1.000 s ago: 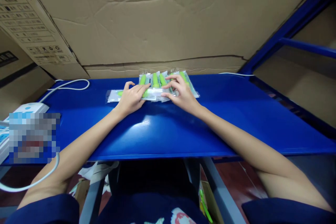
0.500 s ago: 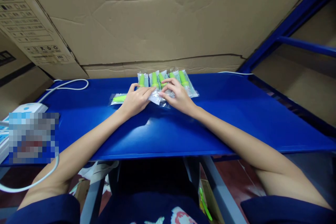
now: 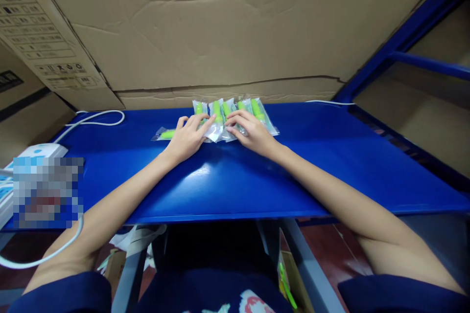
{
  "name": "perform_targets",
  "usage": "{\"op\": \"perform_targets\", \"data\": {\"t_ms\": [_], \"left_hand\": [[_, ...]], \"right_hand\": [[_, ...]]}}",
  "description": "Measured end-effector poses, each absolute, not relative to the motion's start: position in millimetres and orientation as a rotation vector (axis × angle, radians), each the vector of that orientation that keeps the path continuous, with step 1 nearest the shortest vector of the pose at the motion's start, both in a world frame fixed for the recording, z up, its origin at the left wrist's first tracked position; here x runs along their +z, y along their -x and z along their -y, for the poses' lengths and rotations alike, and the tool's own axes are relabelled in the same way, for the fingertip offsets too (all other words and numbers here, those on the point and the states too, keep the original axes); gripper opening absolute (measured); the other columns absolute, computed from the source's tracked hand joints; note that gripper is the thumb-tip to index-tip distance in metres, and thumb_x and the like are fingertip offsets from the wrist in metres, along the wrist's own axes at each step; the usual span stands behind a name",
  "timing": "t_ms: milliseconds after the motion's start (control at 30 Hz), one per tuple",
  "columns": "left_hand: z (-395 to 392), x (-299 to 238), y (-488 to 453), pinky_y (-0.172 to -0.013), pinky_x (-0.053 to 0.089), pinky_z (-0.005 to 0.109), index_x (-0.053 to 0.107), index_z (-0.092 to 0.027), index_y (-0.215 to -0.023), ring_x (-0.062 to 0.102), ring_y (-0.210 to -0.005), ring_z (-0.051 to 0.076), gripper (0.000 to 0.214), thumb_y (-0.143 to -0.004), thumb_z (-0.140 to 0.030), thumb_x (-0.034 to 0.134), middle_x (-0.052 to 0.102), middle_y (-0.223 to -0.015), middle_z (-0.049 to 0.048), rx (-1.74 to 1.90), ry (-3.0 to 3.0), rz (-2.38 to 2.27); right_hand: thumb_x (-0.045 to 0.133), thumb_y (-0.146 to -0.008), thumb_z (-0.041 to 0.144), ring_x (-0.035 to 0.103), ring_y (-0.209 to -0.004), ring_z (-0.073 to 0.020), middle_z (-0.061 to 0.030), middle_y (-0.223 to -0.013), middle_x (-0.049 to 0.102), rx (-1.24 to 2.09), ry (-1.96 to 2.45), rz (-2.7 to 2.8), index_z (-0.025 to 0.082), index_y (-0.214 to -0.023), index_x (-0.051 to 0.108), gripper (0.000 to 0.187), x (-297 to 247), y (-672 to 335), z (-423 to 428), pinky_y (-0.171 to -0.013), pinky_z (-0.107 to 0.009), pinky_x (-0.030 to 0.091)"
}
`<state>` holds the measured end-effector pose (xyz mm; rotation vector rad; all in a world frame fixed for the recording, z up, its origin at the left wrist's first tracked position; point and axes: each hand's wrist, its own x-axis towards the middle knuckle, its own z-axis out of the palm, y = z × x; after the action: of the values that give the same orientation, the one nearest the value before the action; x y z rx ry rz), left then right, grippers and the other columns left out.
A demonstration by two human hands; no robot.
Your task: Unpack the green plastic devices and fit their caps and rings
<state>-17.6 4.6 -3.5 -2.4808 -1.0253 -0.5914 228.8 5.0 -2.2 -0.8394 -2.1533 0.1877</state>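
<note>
Several clear plastic packets, each with a bright green plastic-handled item inside, lie side by side at the back of the blue table; one packet [image 3: 217,111] is near the middle and another packet [image 3: 259,111] is at the right end. My left hand [image 3: 185,138] rests over the left packets, its fingers spread. Beneath and left of it, a sideways packet [image 3: 167,134] partly shows. My right hand [image 3: 255,133] touches the middle packets with bent fingers, thumb and fingertips apart. The hands partly cover the packets, and the items' lower ends are hard to make out.
The blue table [image 3: 312,166] has a cardboard wall [image 3: 220,34] behind it. At the left sit a white power strip [image 3: 40,151] and a looped white cable [image 3: 103,112]. A blue metal frame [image 3: 396,44] rises at the right. Grey legs [image 3: 312,264] stand below.
My left hand has lifted its fingers and spread them, moving slightly up over the packets. The middle packets now lie straighter, their lower ends farther back. My right hand has barely shifted.
</note>
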Motion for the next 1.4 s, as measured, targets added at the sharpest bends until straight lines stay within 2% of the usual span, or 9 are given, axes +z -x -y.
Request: {"op": "perform_targets", "data": {"t_ms": [167, 300, 433, 533, 667, 833, 1000, 1200, 1400], "left_hand": [[-4, -4, 15, -0.092, 0.036, 0.041, 0.045, -0.021, -0.152, 0.058, -0.119, 0.029, 0.055, -0.097, -0.015, 0.048, 0.065, -0.132, 0.0159, -0.558, 2.525, 0.939], [-4, -2, 14, -0.087, 0.036, 0.038, 0.044, -0.019, -0.152, 0.061, -0.112, 0.026, 0.051, -0.101, -0.022, 0.046, 0.07, -0.127, 0.0122, -0.546, 2.578, 0.843], [-4, -2, 15, -0.089, 0.037, 0.037, 0.035, -0.012, -0.155, 0.063, -0.112, 0.023, 0.054, -0.104, -0.024, 0.042, 0.072, -0.124, 0.0131, -0.624, 2.615, 0.817], [-4, -4, 16, -0.091, 0.038, 0.037, 0.038, -0.014, -0.154, 0.064, -0.113, 0.021, 0.051, -0.104, -0.024, 0.04, 0.072, -0.126, 0.0125, -0.648, 2.612, 0.783], [-3, -6, 14, -0.09, 0.04, 0.035, 0.046, -0.017, -0.15, 0.067, -0.108, 0.018, 0.046, -0.104, -0.022, 0.041, 0.075, -0.122, 0.0099, -0.67, 2.534, 0.734], [-1, -7, 12, -0.092, 0.04, 0.035, 0.054, -0.035, -0.143, 0.068, -0.111, 0.016, 0.048, -0.105, -0.012, 0.037, 0.074, -0.127, -0.0013, -0.629, 2.434, 0.546], [-5, -11, 13, -0.091, 0.039, 0.035, 0.057, -0.023, -0.14, 0.069, -0.108, 0.015, 0.041, -0.104, -0.011, 0.042, 0.078, -0.114, 0.0017, -0.774, 2.366, 0.449], [-10, -16, 16, -0.09, 0.038, 0.036, 0.057, -0.023, -0.139, 0.069, -0.108, 0.018, 0.038, -0.104, -0.017, 0.042, 0.079, -0.11, 0.0044, -0.788, 2.453, 0.535], [-8, -14, 14, -0.09, 0.035, 0.039, 0.06, -0.024, -0.134, 0.07, -0.106, 0.018, 0.033, -0.104, -0.018, 0.048, 0.077, -0.12, 0.0034, -0.869, 2.411, 0.479]], "right_hand": [[0.055, -0.098, 0.042, 0.063, -0.101, -0.0257, -0.0116, -0.108, 0.068, 0.289, 0.842, 2.088, 0.021, -0.084, 0.064, 0.027, 0, -229, -7, -0.093, -0.044, 0.049], [0.055, -0.097, 0.047, 0.063, -0.09, -0.0219, -0.009, -0.095, 0.07, 0.452, 0.875, 2.04, 0.02, -0.081, 0.062, 0.032, 3, -227, -5, -0.083, -0.037, 0.048], [0.051, -0.096, 0.055, 0.054, -0.071, -0.0166, -0.0037, -0.074, 0.063, 0.562, 0.99, 2.02, 0.019, -0.075, 0.057, 0.042, 4, -222, 1, -0.07, -0.032, 0.042], [0.051, -0.095, 0.058, 0.049, -0.066, -0.0145, -0.0022, -0.069, 0.059, 0.61, 1.013, 2.019, 0.019, -0.07, 0.055, 0.046, 4, -219, 3, -0.067, -0.03, 0.038], [0.052, -0.093, 0.051, 0.043, -0.063, -0.0126, 0.0003, -0.063, 0.05, 0.676, 1.077, 1.965, 0.02, -0.066, 0.05, 0.042, 3, -218, 3, -0.061, -0.029, 0.033], [0.052, -0.083, 0.029, 0.038, -0.061, -0.0112, 0.0024, -0.059, 0.044, 0.716, 1.145, 1.983, 0.02, -0.06, 0.045, 0.025, 4, -216, 6, -0.061, -0.028, 0.03], [0.051, -0.083, 0.029, 0.035, -0.058, -0.0102, 0.0032, -0.055, 0.042, 0.727, 1.222, 1.954, 0.02, -0.055, 0.044, 0.03, 7, -212, 9, -0.06, -0.028, 0.029], [0.053, -0.087, 0.032, 0.044, -0.058, -0.0114, 0.001, -0.056, 0.051, 0.717, 1.262, 1.893, 0.019, -0.058, 0.05, 0.032, 5, -211, 10, -0.062, -0.029, 0.036], [0.065, -0.085, 0.036, 0.062, -0.073, -0.0169, -0.0056, -0.087, 0.067, 0.606, 1.103, 1.825, 0.019, -0.091, 0.056, 0.021, 3, -214, 9, -0.07, -0.032, 0.048]]}}
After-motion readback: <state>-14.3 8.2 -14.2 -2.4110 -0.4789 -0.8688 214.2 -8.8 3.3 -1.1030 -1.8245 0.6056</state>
